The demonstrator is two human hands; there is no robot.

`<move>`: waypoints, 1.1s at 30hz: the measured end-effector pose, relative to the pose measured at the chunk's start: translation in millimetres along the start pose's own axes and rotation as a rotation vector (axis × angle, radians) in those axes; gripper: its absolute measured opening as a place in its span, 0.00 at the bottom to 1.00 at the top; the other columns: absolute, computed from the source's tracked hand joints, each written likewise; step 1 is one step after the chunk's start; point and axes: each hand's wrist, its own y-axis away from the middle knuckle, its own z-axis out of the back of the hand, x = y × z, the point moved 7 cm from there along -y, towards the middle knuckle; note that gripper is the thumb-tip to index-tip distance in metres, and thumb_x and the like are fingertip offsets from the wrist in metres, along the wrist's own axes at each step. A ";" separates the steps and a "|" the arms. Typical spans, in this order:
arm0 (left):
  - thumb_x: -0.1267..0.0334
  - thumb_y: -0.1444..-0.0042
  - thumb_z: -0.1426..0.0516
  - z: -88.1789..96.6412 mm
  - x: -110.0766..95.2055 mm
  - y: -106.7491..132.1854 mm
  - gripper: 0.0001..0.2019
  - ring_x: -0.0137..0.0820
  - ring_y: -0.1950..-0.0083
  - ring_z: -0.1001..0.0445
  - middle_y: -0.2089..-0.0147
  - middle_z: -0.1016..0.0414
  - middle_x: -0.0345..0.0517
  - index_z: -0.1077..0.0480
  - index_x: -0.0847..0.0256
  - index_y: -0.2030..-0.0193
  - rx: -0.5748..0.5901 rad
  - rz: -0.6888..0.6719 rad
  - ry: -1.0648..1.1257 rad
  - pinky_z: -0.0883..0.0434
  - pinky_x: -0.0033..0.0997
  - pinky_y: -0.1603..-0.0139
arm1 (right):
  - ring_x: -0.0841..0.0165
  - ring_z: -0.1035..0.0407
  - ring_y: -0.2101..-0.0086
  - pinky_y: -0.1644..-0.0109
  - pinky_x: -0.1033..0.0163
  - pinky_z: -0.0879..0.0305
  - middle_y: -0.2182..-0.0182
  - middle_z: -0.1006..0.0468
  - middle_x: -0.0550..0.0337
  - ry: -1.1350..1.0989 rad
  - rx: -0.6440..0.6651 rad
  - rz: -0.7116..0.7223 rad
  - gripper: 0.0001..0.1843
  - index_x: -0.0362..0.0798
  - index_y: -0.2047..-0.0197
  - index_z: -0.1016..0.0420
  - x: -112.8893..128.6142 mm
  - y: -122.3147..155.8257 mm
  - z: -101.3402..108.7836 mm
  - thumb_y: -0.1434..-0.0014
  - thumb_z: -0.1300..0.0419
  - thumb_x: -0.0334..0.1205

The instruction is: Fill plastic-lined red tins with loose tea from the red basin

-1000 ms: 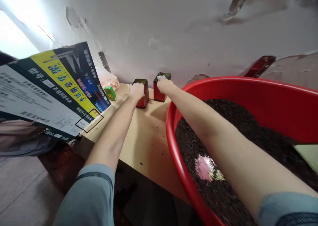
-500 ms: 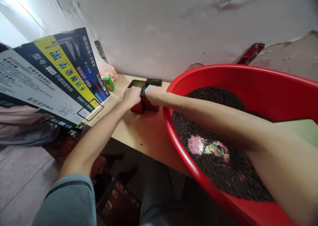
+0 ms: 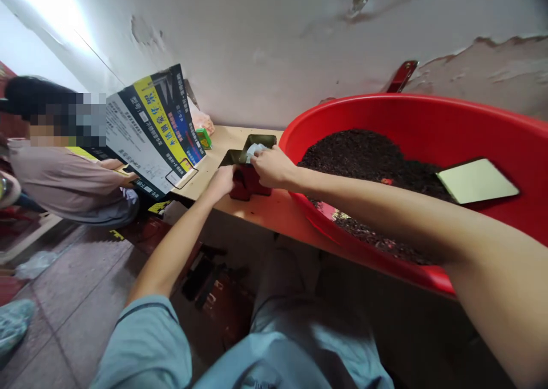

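Two square dark-red pots with olive insides stand side by side on a narrow wooden shelf [image 3: 188, 192]. My left hand [image 3: 222, 182] is closed on the near rim of the left pot [image 3: 241, 188]. At the right pot [image 3: 264, 140], my right hand [image 3: 276, 167] pinches a crumpled pale bluish-white piece [image 3: 256, 150], cloth or plastic, at the pot's mouth. The fingertips of my right hand are partly hidden behind the hand. Just to the right is a big red tub [image 3: 308, 118] of dark, soil-like material [image 3: 363, 155].
A pale green flat block [image 3: 479, 181] lies inside the tub. Left of the pots are a small green box [image 3: 204, 138], a pinkish plastic bag [image 3: 201, 119] and a large printed cardboard sheet [image 3: 149, 132]. Another person [image 3: 64, 172] sits behind the cardboard. A peeling wall [image 3: 257, 52] backs the shelf.
My view has shifted, bringing the seated person and the pale green block into fuller sight. Both hands stay at the pots; more of the pale piece shows by my right hand.
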 end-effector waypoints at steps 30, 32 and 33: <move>0.59 0.28 0.39 -8.5 -370.5 -107.7 0.14 0.52 0.44 0.14 0.47 0.11 0.59 0.16 0.60 0.43 0.029 -0.794 -0.283 0.22 0.51 0.40 | 0.53 0.19 0.50 0.49 0.54 0.31 0.50 0.13 0.44 -0.080 -0.020 -0.572 0.19 0.43 0.42 0.18 -262.2 234.8 -23.2 0.31 0.43 0.32; 0.66 0.28 0.42 -1.2 -365.7 -109.1 0.13 0.48 0.46 0.14 0.50 0.11 0.58 0.16 0.61 0.46 -0.058 -0.794 -0.141 0.23 0.49 0.39 | 0.52 0.19 0.51 0.49 0.53 0.30 0.51 0.13 0.44 -0.182 -0.137 -0.611 0.23 0.42 0.36 0.24 -263.2 236.3 -19.1 0.29 0.41 0.42; 0.69 0.29 0.43 3.3 -362.3 -111.5 0.13 0.44 0.48 0.13 0.50 0.11 0.56 0.17 0.61 0.47 -0.081 -0.785 -0.018 0.23 0.45 0.40 | 0.51 0.19 0.51 0.49 0.53 0.29 0.49 0.13 0.44 -0.222 -0.201 -0.602 0.26 0.43 0.34 0.26 -263.2 236.7 -17.1 0.30 0.38 0.46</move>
